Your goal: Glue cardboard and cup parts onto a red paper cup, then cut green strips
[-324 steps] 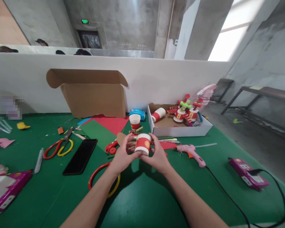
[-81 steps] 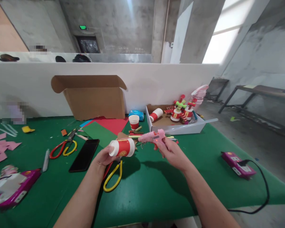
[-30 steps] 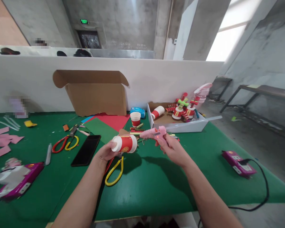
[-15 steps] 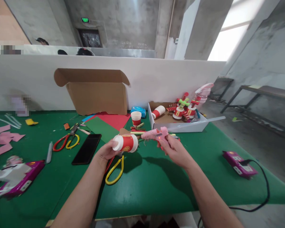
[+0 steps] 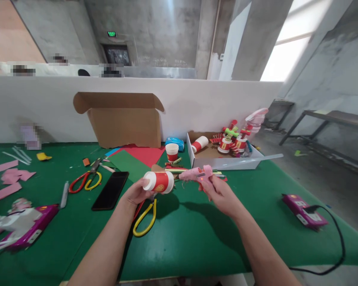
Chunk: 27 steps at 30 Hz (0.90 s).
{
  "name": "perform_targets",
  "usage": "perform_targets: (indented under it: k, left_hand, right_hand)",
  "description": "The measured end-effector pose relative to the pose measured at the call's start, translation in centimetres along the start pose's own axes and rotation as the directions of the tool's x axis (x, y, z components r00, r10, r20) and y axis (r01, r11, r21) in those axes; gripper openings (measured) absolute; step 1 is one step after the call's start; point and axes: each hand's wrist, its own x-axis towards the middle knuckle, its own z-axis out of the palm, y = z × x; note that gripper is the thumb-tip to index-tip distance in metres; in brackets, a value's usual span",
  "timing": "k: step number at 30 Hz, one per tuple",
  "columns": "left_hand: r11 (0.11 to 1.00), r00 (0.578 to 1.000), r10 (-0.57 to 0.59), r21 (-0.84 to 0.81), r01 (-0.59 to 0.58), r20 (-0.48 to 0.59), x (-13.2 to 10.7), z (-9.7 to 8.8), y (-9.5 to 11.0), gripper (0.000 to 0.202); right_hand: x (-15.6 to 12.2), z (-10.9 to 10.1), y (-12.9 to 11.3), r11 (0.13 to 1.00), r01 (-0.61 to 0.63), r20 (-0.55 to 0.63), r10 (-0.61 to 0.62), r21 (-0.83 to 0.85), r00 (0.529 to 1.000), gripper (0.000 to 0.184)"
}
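One grip, the left hand's (image 5: pixel 136 191), is closed round an end of a red-banded paper cup (image 5: pixel 161 182), held sideways above the surface (image 5: pixel 179 246) — band on, nothing else visibly attached. Just beside the other end, a pink glue gun (image 5: pixel 199 173) points its tip, handle wrapped by the right hand's (image 5: pixel 225 194) grip; gluing seems unfinished. Farther right, a box (image 5: pixel 229 163) holds decorated cups (image 5: pixel 224 145) — apparently further along.
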Motion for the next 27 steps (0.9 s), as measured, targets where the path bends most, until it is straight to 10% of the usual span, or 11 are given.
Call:
perform_targets:
  k: [27]
  left_hand:
    - [1.0,1.0,-0.013,0.011,0.013,0.013,0.26,0.28,0.03,0.045]
  right_hand:
    - [0.03,0.29,0.1,0.999,0.024,-0.038,-0.025,-0.025,0.999,0.04]
